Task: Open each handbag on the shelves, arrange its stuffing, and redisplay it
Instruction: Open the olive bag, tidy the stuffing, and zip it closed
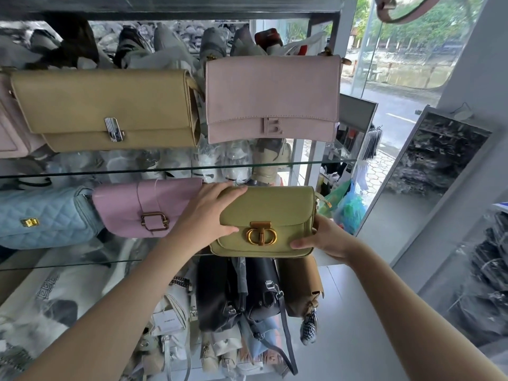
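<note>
Left hand [209, 215] curled over top-left corner of olive handbag [275, 207], thumb on flap; right hand [327, 237] gripping lower-right corner, thumb in front, fingers hidden behind. Bag upright at lower glass shelf [68, 264], gold clasp [259, 233] facing out, right of lilac bag [143, 207]. Further up: tan bag [104, 105], pink bag [272, 97].

You face glass shelves [316, 161]; on your right, a tall window [398, 64] shows a daylit street [398, 119], beside a white wall [472, 64].
</note>
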